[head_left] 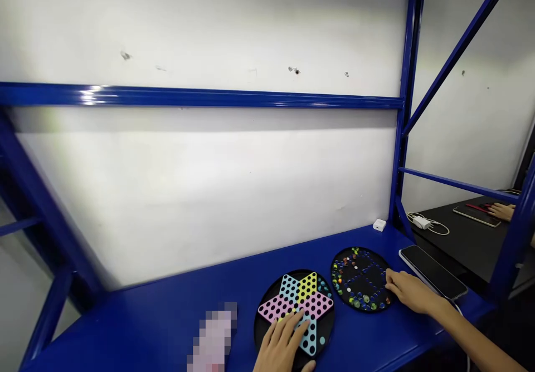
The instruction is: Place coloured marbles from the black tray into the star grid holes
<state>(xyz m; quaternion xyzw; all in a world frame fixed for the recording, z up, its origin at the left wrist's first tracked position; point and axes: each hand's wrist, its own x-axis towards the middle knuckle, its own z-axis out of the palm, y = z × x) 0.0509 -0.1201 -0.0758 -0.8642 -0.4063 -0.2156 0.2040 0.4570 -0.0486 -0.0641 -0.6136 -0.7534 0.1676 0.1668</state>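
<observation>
No brand, label or writing can be read on anything in view. The left hand (284, 344) lies flat, grip released, fingers spread and pointing away from the person, resting on the near part of the round black board with a pastel star-shaped peg field (296, 308); the pink, blue and yellow points of the star fan out just beyond the fingertips. The right hand (412, 293) comes in from the person's right on a bare forearm, palm down, grip loose and holding nothing, its fingertips touching the right rim of the round black tray of small coloured marbles (361, 279). That tray lies just left of this hand and just right of the star board, both flat on the blue metal desk (167, 311). Just right of the right hand lies a dark smartphone (432, 272), screen up. Farther back sits a small white plug (379, 225). On a neighbouring black desk another person's hand (501, 211) rests.
</observation>
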